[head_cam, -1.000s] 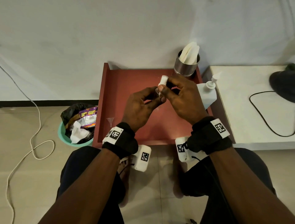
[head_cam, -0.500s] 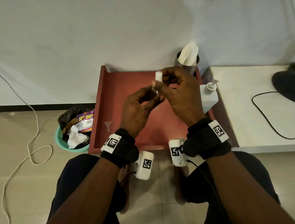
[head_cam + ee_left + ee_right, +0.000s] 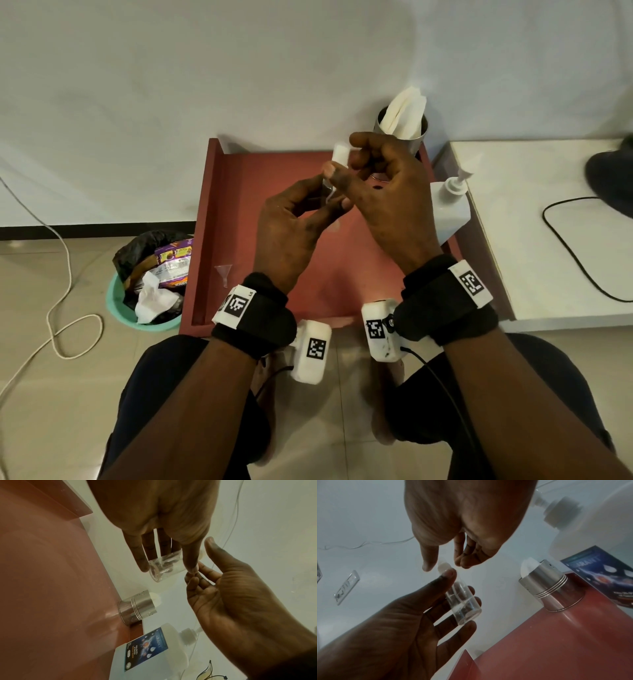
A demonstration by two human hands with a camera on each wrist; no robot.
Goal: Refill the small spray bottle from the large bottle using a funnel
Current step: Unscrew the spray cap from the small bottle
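My left hand (image 3: pixel 301 212) holds the small clear spray bottle (image 3: pixel 464 604) between thumb and fingers, above the red tray (image 3: pixel 239 205). The bottle (image 3: pixel 164 566) has a little liquid at its bottom. My right hand (image 3: pixel 376 178) pinches its white spray head (image 3: pixel 340 154) at the top; the spray head (image 3: pixel 444 566) sits just past my left thumb, and I cannot tell whether it is still screwed on. The large white pump bottle (image 3: pixel 448 212) with a blue label (image 3: pixel 147 646) stands at the tray's right edge. A small clear funnel (image 3: pixel 224 274) lies on the tray's left side.
A steel cup (image 3: pixel 404 126) of white napkins stands at the tray's back right corner. To the right is a white table (image 3: pixel 531 240) with a black cable (image 3: pixel 575 246). A teal bin (image 3: pixel 150 284) of trash and a white cord (image 3: pixel 58 308) are on the floor at left.
Both hands have lifted the small bottle a little up and away from me. My right hand has kept its pinch on the spray head.
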